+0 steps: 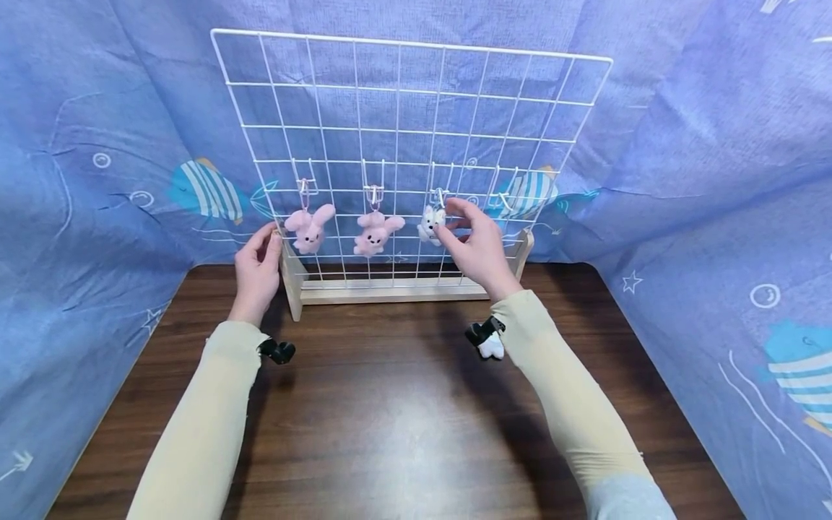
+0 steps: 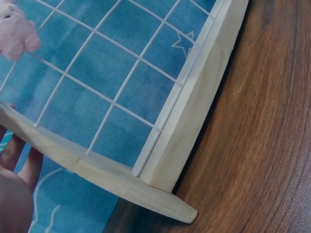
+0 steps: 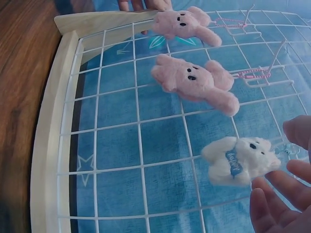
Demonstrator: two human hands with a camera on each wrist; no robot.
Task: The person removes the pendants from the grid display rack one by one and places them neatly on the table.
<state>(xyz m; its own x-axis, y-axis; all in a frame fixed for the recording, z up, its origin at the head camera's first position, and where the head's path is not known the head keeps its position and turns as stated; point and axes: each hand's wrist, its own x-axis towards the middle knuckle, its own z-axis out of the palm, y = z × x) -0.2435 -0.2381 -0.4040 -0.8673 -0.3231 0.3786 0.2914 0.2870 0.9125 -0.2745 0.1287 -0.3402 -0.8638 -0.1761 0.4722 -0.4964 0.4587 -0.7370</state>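
My left hand [image 1: 256, 271] pinches the top of the left side piece of a wooden stand [image 1: 292, 285], thumb in front and fingers [image 2: 31, 167] behind. A white wire grid [image 1: 409, 90] stands upright in it. My right hand [image 1: 477, 245] is beside a white plush bear keychain [image 3: 241, 162], which hangs from a grid hook. Its fingers are spread apart, with the fingertips right at the bear's head and the thumb [image 3: 297, 132] near its clasp. Two pink plush bunny keychains [image 1: 310, 230] [image 1: 377, 235] hang on hooks to the left.
A hook [image 1: 503, 198] on the grid's right side holds nothing. A white plush piece [image 1: 492, 347] lies on the dark wooden table [image 1: 364, 404], partly covered by the right wrist's camera [image 1: 482, 332]. Blue fish-patterned cloth [image 1: 97, 231] surrounds the table on three sides.
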